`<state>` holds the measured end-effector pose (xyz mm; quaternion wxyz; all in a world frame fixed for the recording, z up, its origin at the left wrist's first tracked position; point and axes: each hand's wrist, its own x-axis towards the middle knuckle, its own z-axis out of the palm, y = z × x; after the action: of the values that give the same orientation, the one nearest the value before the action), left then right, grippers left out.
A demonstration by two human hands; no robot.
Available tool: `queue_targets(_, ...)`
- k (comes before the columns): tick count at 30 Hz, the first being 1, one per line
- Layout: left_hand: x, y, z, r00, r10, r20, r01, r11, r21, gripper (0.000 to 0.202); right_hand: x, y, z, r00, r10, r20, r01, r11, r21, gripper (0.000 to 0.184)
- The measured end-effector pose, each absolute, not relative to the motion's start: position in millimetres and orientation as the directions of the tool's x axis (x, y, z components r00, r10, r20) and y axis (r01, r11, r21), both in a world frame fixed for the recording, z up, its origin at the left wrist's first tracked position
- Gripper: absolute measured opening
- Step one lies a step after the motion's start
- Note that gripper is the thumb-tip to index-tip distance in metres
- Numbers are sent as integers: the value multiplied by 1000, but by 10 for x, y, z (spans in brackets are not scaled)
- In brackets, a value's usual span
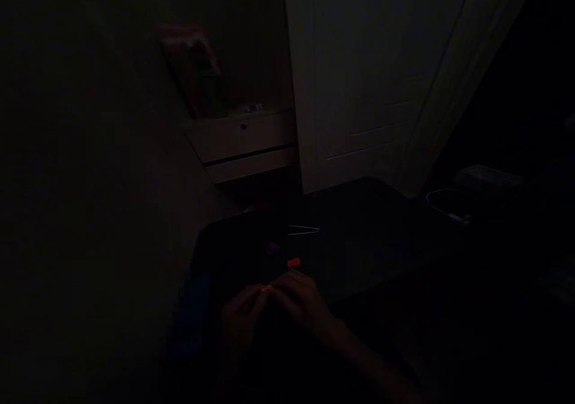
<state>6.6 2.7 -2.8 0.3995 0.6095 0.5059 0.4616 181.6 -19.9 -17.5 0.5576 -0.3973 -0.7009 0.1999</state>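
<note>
In very dim light, my left hand (242,311) and my right hand (302,296) meet fingertip to fingertip over the near part of a dark table. Pinched between them is a small orange piece (266,288), mostly covered by my fingers; its kind does not show. Just beyond my right hand lies another small orange-red lump (293,263). A dark purplish piece (272,248) rests farther left. Past these, a thin V-shaped tool that looks like tweezers (304,230) lies with its two arms pointing left.
The dark table (359,212) has rounded corners. Behind it stand a pale door panel (359,81) and a drawer unit (251,134) bearing a colourful packet (193,69). At right, a white cable (435,203) runs near a pale box-like object (487,178). Blue material (191,314) shows at lower left.
</note>
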Motion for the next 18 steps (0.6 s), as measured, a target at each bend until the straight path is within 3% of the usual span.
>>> queue_targets(10,54,24,-25,161,973,166,283,-207,937,15,1804,-192,-292,-67,731,679,473,622,-624,11)
queue_targets(18,94,7,62,230,947,225,281,-286,916,19,1837,-191,-280,-101,726,680,490,631,-601,14)
